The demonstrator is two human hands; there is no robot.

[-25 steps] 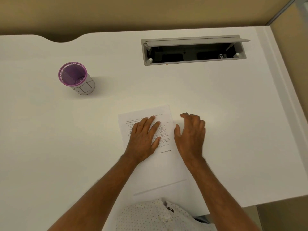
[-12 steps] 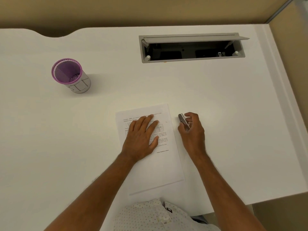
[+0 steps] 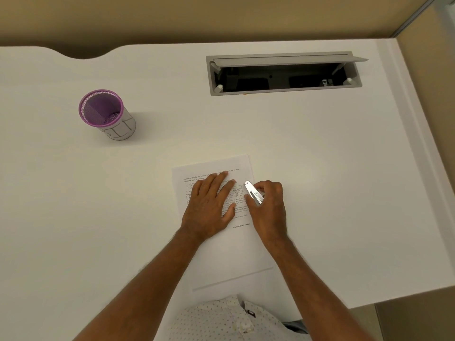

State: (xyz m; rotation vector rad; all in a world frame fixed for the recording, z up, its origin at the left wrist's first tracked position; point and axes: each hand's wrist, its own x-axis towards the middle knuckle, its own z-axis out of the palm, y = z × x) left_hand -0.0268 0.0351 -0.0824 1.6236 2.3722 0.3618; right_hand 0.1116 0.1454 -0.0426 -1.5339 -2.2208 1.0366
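- A second ago I saw the right hand (image 3: 268,210) spread and nearly flat on the desk (image 3: 344,193), just off the 3 o'clock edge of the printed sheet (image 3: 234,247). Now its fingers are curled and pinch a small silver metal tool (image 3: 254,193).
- I could not see that tool a second ago. It first showed half a second ago, raised in the fingers and clear of the paper.
- Since then, hand and tool have shifted toward 9 o'clock. The tool's tip now lies over the sheet's right margin, and the thumb side of the hand overlaps the paper.
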